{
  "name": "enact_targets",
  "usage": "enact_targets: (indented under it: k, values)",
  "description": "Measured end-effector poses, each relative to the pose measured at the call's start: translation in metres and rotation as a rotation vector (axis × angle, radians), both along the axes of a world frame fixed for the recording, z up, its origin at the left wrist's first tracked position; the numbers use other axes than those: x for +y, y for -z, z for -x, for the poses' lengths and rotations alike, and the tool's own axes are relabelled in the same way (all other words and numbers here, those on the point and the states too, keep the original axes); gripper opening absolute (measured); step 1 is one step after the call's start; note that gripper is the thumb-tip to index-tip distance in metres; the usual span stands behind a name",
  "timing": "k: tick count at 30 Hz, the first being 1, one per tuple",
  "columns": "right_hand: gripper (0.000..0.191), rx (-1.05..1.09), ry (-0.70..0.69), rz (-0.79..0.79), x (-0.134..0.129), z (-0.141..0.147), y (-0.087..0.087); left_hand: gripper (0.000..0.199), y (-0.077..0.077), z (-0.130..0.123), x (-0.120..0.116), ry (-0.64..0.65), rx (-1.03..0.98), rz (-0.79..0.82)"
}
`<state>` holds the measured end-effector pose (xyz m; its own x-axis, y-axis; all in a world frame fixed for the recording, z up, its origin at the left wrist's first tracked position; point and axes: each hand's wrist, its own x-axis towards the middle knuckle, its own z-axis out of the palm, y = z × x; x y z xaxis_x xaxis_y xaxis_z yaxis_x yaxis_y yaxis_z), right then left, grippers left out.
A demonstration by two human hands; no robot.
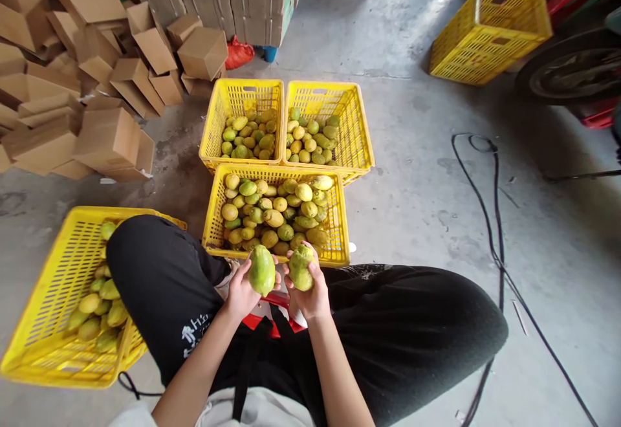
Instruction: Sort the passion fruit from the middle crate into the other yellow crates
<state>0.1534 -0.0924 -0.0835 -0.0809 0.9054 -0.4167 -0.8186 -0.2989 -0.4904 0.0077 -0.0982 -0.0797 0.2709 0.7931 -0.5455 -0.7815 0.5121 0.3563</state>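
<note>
My left hand [246, 288] is wrapped around a green lemon [262, 270], smooth and shiny. In my right hand [314, 288] is a second lemon [301, 268], yellow-green with a bumpier skin. Both fruits are held side by side above my lap, a small gap between them. Just beyond my hands stands a yellow plastic crate [344, 236] with many yellow and green lemons [273, 218] heaped in it. My fingertips on the far sides of the fruits are partly hidden.
Two more yellow crates [207, 132] [361, 126] with lemons stand behind the near one. Another crate [43, 284] with lemons is by my left knee. Cardboard boxes [107, 136] pile up at left. A black cable [501, 252] and a yellow crate [485, 45] are at right.
</note>
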Motion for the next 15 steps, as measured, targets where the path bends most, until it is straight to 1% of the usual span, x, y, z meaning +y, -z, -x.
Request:
enact_targets:
  k: [4,8,12,15]
  values:
    - [0.045,-0.022,-0.009,0.015,0.001,0.001,0.0,0.029,-0.002,-0.003,0.001,0.004,0.011,-0.019]
    - [0.039,0.032,0.01,0.074,0.002,0.0,-0.004,0.03,-0.003,-0.004,0.001,-0.015,-0.023,-0.032]
    - [0.045,0.089,0.02,0.118,0.005,-0.002,-0.011,0.035,-0.001,-0.001,0.002,-0.043,-0.061,0.021]
    - [0.048,0.066,0.015,0.092,0.005,-0.001,-0.012,0.032,0.001,0.002,0.002,-0.089,-0.036,0.071]
